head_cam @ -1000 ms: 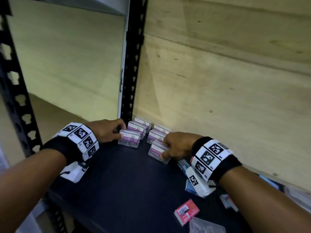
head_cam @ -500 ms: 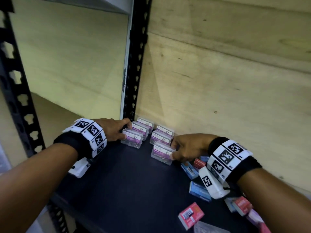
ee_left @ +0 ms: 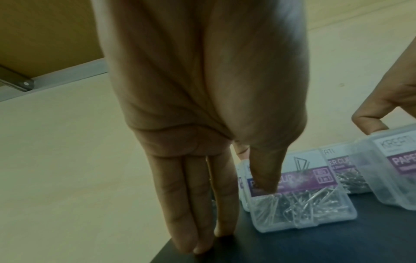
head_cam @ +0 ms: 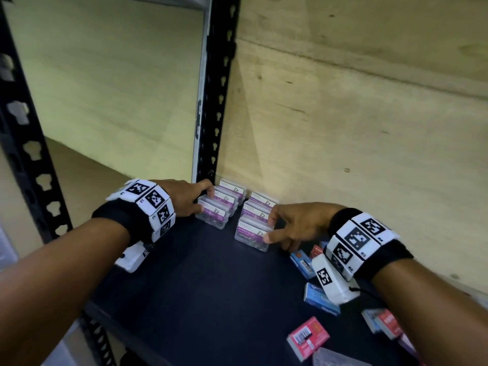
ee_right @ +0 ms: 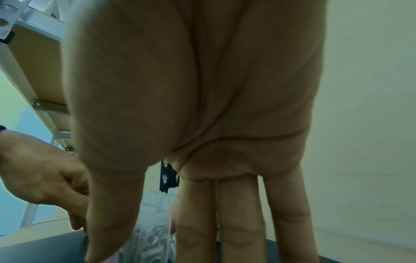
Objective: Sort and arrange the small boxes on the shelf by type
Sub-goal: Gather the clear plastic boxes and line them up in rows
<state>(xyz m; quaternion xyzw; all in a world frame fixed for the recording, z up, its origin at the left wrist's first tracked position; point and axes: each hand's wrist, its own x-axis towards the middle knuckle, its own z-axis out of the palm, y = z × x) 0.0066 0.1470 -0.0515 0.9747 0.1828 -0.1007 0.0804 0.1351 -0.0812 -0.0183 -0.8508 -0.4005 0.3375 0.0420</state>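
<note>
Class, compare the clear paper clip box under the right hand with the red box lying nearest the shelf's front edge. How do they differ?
The paper clip box is clear plastic showing metal clips; the red box is opaque. The first has a purple label, the second a barcode. The right hand pinches the first; the second lies untouched. Both rest on the dark shelf.

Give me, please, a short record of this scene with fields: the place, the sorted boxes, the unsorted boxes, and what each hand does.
place: dark shelf in a black metal rack, plywood behind
sorted boxes: clear paper clip boxes in two rows at the back corner
unsorted boxes: blue boxes and red boxes loose at the right
left hand: pinches the front box of the left row
right hand: pinches the front box of the right row
</note>
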